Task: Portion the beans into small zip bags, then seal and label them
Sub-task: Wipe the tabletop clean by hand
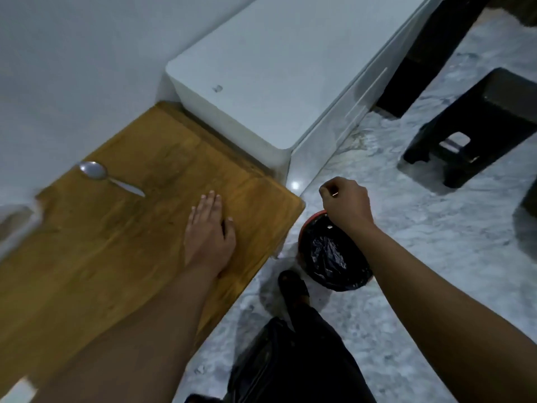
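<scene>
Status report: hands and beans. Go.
Left hand flat on wooden table. Right hand curled over lined bin, hold unclear. No beans or bags in view. Spoon on table.

Honey-brown grained tabletop [116, 242], silver spoon [94, 171], white chest [276, 68], grey-white marbled floor [436, 242], black stool [494, 112], red-rimmed bin [312, 218] with black liner [328, 257]

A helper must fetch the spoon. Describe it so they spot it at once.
Find the wooden table against the white wall. Near its wall edge, beyond the flat left hand, lies the spoon: the only shiny metal thing on the wood.
</scene>
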